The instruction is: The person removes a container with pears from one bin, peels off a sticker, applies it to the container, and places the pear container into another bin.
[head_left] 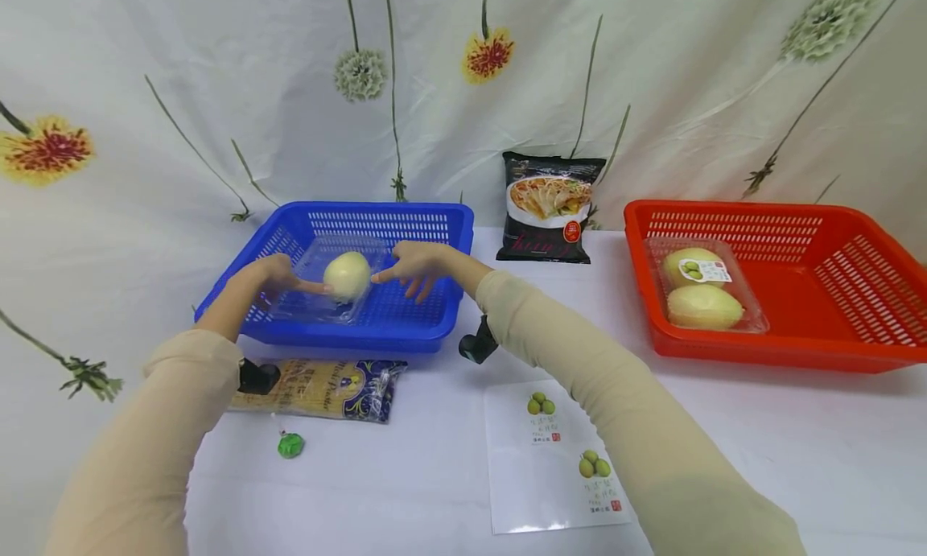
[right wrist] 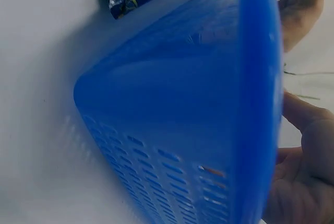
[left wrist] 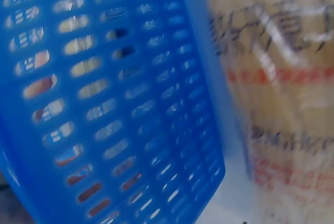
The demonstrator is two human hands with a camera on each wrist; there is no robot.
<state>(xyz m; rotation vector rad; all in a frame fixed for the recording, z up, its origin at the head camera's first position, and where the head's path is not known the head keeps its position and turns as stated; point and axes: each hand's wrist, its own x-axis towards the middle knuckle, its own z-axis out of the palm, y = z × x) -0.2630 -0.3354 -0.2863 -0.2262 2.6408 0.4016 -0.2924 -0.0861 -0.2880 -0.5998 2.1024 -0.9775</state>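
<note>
In the head view a pale yellow fruit (head_left: 347,276) sits in a clear plastic box (head_left: 304,305) inside the blue basket (head_left: 405,337). From the left, my left hand (head_left: 269,276) stretches a finger to the fruit's lower left side. My right hand (head_left: 418,265) reaches over the basket's right part, one fingertip beside the fruit and the other fingers spread downward. Whether that fingertip touches is unclear. Both wrist views are largely filled by the basket's slotted wall; part of the right hand (right wrist: 308,169) shows beyond the rim.
A pasta packet (head_left: 311,389) lies before the blue basket, near a small green object (head_left: 290,445). Right of centre is a sticker sheet (head_left: 536,492). Behind stands a black noodle bag (head_left: 546,208). The red basket (head_left: 782,353) holds a clear box with two fruits (head_left: 702,305).
</note>
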